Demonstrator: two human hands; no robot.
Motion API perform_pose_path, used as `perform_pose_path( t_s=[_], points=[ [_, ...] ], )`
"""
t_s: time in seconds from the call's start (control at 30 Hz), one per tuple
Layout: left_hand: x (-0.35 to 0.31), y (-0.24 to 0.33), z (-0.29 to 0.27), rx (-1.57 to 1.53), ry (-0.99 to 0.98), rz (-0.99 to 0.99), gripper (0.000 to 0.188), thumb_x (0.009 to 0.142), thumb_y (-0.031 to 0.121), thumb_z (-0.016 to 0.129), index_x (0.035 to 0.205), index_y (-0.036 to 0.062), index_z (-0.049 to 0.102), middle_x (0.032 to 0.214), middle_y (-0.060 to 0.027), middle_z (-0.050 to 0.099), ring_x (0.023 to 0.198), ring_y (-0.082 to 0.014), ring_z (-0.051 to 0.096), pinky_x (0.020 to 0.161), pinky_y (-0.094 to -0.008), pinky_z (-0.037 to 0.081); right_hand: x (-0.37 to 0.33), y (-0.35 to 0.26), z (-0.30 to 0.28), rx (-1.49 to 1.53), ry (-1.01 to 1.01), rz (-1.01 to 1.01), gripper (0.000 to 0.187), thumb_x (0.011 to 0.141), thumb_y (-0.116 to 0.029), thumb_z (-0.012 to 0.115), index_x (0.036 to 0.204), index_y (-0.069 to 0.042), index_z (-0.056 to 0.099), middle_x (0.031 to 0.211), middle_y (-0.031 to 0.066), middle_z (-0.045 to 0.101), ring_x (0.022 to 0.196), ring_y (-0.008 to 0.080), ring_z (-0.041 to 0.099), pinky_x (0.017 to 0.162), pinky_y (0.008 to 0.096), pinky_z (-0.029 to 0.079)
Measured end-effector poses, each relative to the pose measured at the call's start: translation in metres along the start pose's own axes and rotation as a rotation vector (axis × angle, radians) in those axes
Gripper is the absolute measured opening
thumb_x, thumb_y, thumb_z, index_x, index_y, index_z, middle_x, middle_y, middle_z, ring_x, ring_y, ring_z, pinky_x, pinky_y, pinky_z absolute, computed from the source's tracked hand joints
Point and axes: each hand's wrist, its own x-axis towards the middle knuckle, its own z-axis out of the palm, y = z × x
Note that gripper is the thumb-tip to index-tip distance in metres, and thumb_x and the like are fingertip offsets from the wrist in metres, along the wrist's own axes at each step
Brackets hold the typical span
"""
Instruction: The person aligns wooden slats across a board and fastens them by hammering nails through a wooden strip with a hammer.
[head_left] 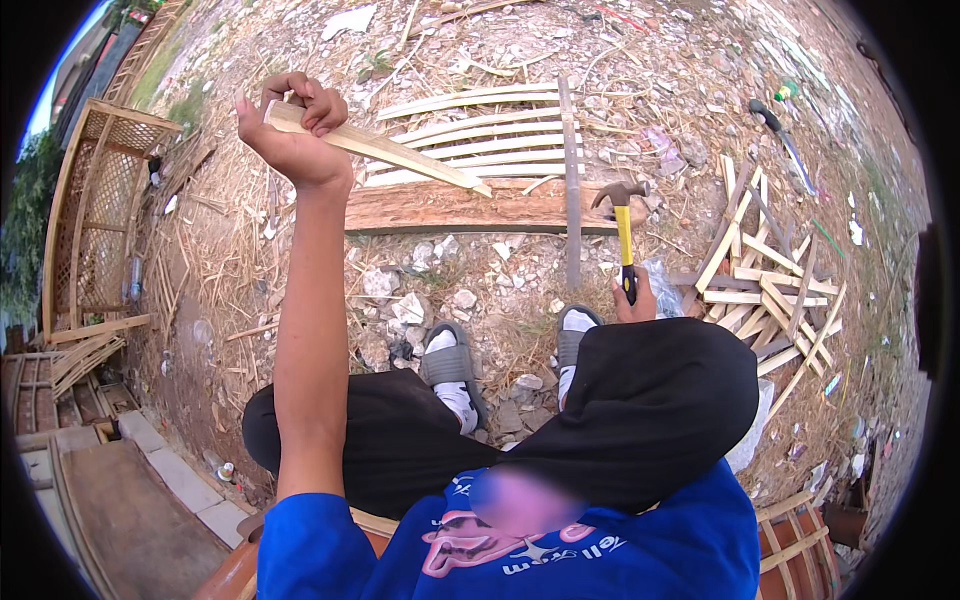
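My left hand [295,125] is raised at the upper left, its fingers curled round one end of a flat wooden slat [400,155]. The slat slants down to the right, its far end over a thick, rough wooden beam [430,208]. My right hand [637,298] grips the black end of a claw hammer [625,235] with a yellow and black handle. Its metal head points away from me, beside the beam's right end. Several thin pale strips [490,145] lie side by side beyond the beam. A narrow grey wooden strip [572,190] crosses their right ends and the beam.
A loose heap of wooden sticks [770,290] lies to the right. Beyond it is a black-handled tool with a long blade [785,145]. A wooden lattice frame [95,210] stands at the left. Stones and wood scraps cover the ground round my sandals [450,365].
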Motion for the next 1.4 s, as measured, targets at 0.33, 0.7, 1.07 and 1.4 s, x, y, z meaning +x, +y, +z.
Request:
perform_pose_path(
  t_s=[0.33, 0.7, 1.07, 1.4],
  points=[
    [0.067, -0.076, 0.006, 0.013, -0.167, -0.074, 0.028, 0.087, 0.035, 0.033, 0.084, 0.0093, 0.044, 0.053, 0.0027, 0.023, 0.046, -0.0098, 0.018, 0.050, -0.0275, 0.021, 0.132, -0.111, 0.095, -0.072, -0.422, -0.322, 0.024, 0.096, -0.024, 0.064, 0.097, -0.001, 0.054, 0.065, 0.0168, 0.058, 0.057, 0.0351, 0.056, 0.056, 0.0435, 0.042],
    [0.129, -0.123, -0.017, 0.114, -0.073, -0.039, 0.028, 0.086, 0.035, 0.033, 0.081, 0.0088, 0.041, 0.053, 0.0024, 0.023, 0.047, -0.0102, 0.016, 0.051, -0.0284, 0.020, 0.212, -0.054, 0.168, -0.271, -0.494, -0.331, 0.027, 0.100, -0.028, 0.054, 0.100, -0.001, 0.053, 0.070, 0.0238, 0.060, 0.069, 0.0464, 0.061, 0.061, 0.0519, 0.043],
    [0.117, -0.143, -0.034, -0.058, -0.177, -0.045, 0.032, 0.091, 0.042, 0.041, 0.080, 0.0118, 0.045, 0.049, 0.0045, 0.023, 0.038, -0.0082, 0.017, 0.038, -0.0267, 0.017, 0.198, -0.105, 0.146, -0.084, -0.399, -0.258, 0.035, 0.102, -0.037, 0.049, 0.102, -0.001, 0.054, 0.066, 0.0216, 0.057, 0.062, 0.0418, 0.058, 0.056, 0.0472, 0.041],
    [0.108, -0.105, -0.060, -0.119, -0.169, -0.058, 0.030, 0.090, 0.041, 0.042, 0.083, 0.0128, 0.045, 0.049, 0.0055, 0.022, 0.039, -0.0078, 0.015, 0.038, -0.0266, 0.016, 0.162, -0.042, 0.211, -0.399, -0.484, -0.221, 0.033, 0.104, -0.032, 0.045, 0.100, 0.000, 0.051, 0.066, 0.0244, 0.056, 0.064, 0.0457, 0.058, 0.058, 0.0507, 0.042]
  ],
)
